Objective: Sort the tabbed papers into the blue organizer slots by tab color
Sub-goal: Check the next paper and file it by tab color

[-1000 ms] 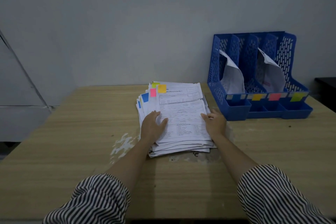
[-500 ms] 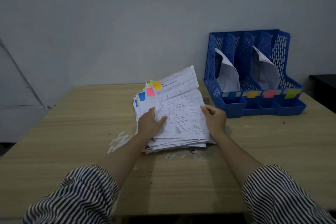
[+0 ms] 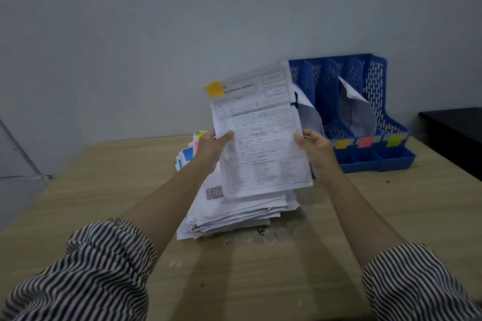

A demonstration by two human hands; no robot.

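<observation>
Above the stack, a white printed form sheet with an orange tab (image 3: 260,135) at its top left corner is held up, tilted, between both hands. Left hand (image 3: 212,150) pinches its left edge, thumb on the front face; right hand (image 3: 317,150) grips its right edge, fingers curled behind. Beneath lies the untidy stack of white tabbed papers (image 3: 234,211) on the pale wooden table (image 3: 104,190). Behind, to the right, stands the blue perforated plastic organizer (image 3: 375,101), two slots holding paper, with orange, pink and green labels on its front rail.
</observation>
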